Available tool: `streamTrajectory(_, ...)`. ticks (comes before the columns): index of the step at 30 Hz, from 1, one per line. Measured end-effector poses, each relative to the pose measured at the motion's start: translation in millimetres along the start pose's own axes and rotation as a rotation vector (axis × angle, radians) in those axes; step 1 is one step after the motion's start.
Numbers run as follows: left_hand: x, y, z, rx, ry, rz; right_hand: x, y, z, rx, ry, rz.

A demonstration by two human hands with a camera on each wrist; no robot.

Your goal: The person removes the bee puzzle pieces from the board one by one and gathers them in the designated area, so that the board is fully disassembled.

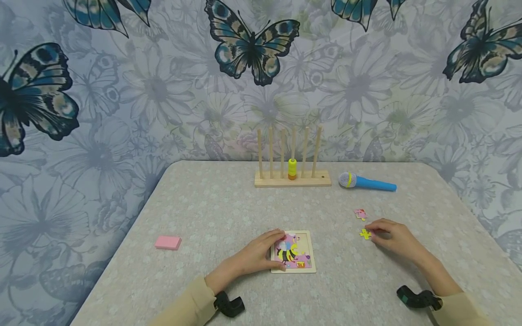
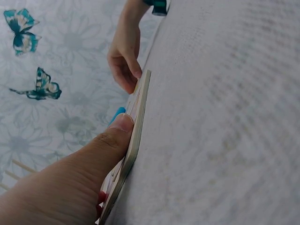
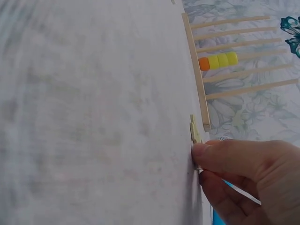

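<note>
A square wooden jigsaw puzzle tray with a bee picture lies on the table at the middle front. My left hand grips it from the left, thumb at the near corner and fingers at the far one. Part of the picture is covered by that hand. The left wrist view has the thumb against the tray's edge. To the right, my right hand pinches a yellow puzzle piece between thumb and fingers, close over the tabletop. Just beyond it lies a pink puzzle piece with some yellow.
At the back stands a wooden peg rack with upright rods and a short stack of yellow and orange beads. Beside it lies a blue toy microphone. A pink block sits at the left. Behind the table is a butterfly-patterned wall.
</note>
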State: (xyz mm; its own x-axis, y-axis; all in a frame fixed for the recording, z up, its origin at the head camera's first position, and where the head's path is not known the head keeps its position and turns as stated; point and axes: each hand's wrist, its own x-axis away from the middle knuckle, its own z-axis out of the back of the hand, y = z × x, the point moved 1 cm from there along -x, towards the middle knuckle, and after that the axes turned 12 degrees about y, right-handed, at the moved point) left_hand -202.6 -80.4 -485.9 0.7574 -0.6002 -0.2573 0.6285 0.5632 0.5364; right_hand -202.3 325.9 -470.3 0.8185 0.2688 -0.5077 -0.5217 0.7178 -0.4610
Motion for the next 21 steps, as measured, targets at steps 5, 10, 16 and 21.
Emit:
streamTrajectory(5,-0.9,0.6,0.8,-0.031,-0.004,-0.017,-5.6,-6.3,4.3,0.012,-0.015,0.000)
streamTrajectory(10,-3.4,4.1,2.9,-0.072,-0.010,-0.043,-19.3,-37.7,-5.0,-0.031,0.030,0.000)
streamTrajectory(16,-13.7,12.2,2.2,-0.079,-0.004,-0.093,-30.8,-90.0,-46.2,-0.240,-0.066,0.041)
streamTrajectory(21,-18.2,15.5,-2.2,-0.046,-0.007,-0.128,-27.4,-117.3,-73.5,-0.284,-0.232,0.017)
